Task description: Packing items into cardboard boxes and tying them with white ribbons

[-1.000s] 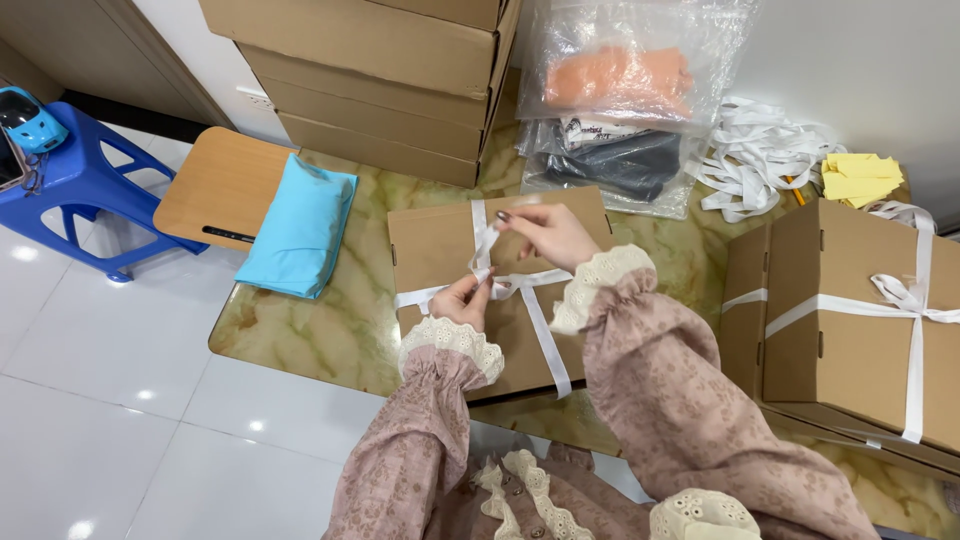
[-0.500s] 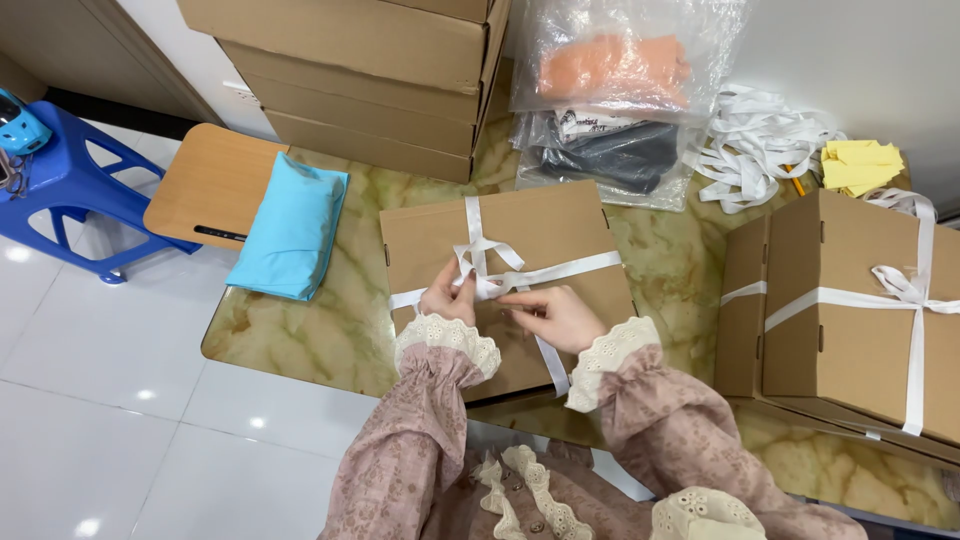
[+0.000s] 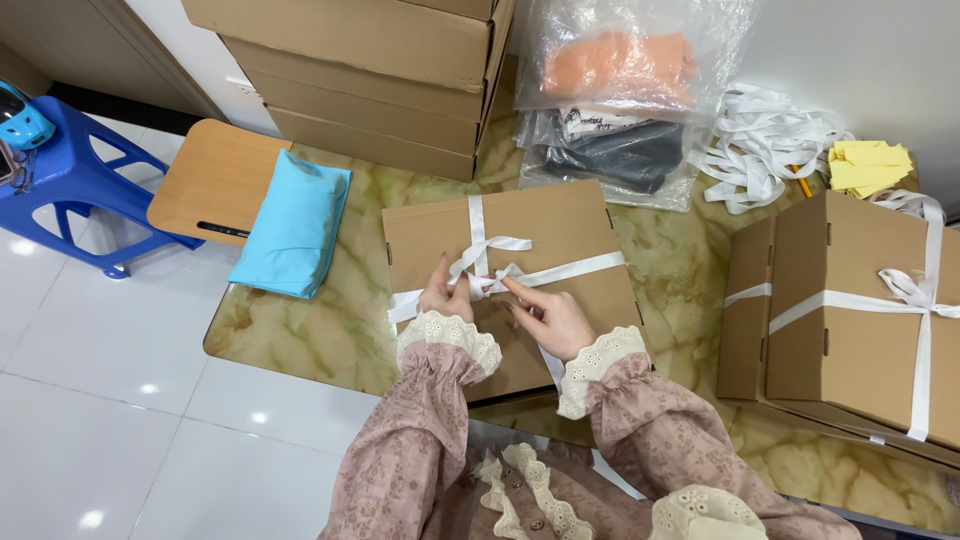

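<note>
At the centre of the frame, the left hand [image 3: 447, 295] is pinching a white ribbon [image 3: 497, 271] at its knot on a flat cardboard box [image 3: 560, 225] lying on the desk [image 3: 300, 320]. The right hand [image 3: 553, 317] is pressing beside it, fingers closed on the ribbon. Keeping both ends taut would probably make the knot sit flat.

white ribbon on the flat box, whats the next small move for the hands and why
Probably draw the two loops apart to snug the bow. Both the left hand and right hand pinch the white ribbon at the crossing on the cardboard box, where the loops look slack.
</note>
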